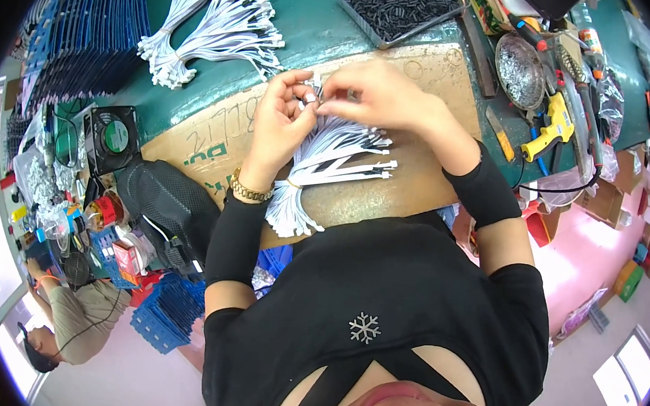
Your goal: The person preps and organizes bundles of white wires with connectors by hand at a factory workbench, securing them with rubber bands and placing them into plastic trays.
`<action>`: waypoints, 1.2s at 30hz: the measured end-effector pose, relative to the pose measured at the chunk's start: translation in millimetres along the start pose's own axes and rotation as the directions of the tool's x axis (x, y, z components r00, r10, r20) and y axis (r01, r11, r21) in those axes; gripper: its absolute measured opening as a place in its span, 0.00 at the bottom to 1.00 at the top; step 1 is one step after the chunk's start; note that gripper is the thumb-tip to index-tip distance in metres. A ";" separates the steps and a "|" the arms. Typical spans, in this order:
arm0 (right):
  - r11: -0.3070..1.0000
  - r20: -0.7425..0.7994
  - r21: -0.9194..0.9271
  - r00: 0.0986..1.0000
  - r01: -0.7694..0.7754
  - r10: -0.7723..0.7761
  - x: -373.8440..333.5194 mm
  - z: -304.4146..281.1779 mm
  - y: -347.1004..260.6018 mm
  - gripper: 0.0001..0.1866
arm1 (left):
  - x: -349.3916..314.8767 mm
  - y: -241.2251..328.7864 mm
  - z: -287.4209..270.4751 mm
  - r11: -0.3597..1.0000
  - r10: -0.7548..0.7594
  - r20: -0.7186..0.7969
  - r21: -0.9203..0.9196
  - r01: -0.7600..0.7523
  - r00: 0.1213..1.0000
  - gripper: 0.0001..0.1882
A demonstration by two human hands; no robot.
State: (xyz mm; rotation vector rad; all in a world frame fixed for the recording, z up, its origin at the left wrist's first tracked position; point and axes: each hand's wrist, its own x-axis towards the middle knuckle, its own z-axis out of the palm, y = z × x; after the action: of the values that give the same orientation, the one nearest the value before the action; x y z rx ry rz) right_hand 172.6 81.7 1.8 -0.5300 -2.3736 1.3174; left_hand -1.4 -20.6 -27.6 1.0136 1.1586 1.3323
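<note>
Above a flat cardboard sheet [388, 189], my left hand [282, 118] is closed, its curled fingers pinching a white cable end [308, 99]. Thumb and index finger of my right hand [381, 96] are pinched together right beside that end; what they grip is too small to make out. Just below both hands lies a tied bundle of white flat cables [337, 154] with small plugs, some of its ends dark. Farther off to the left, larger tied bundles of white cables [228, 28] rest on the green table [306, 20].
A clear tray of small black tubes [396, 12] stands at the back. To the right are a yellow glue gun [552, 128], a yellow-handled knife [501, 133] and a metal dish [520, 72]. Blue racks [88, 39], a fan [114, 138] and a black bag [171, 197] line the left; another person [86, 321] sits beyond.
</note>
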 end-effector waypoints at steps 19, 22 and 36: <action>0.829 -0.425 -0.494 0.905 -0.262 0.032 32.5 -78.5 54.5 0.08 | -1.7 -1.3 1.4 0.991 0.029 -0.051 0.130 -0.022 0.998 0.17; 0.817 -0.459 -0.555 0.877 -0.158 -0.142 26.1 -73.9 54.0 0.05 | -3.6 1.5 -0.9 0.986 -0.020 0.007 0.166 0.019 1.000 0.20; 0.995 -0.260 -0.040 0.961 0.090 -0.097 6.5 4.7 3.2 0.04 | -1.3 -4.0 4.0 0.993 0.059 -0.035 0.109 -0.055 0.998 0.21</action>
State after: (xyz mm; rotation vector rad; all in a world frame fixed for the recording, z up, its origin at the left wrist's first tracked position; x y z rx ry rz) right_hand 165.2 83.1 -2.3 -0.5559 -2.1740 1.1005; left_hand 3.3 -21.6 -30.7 1.1107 1.2499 1.3505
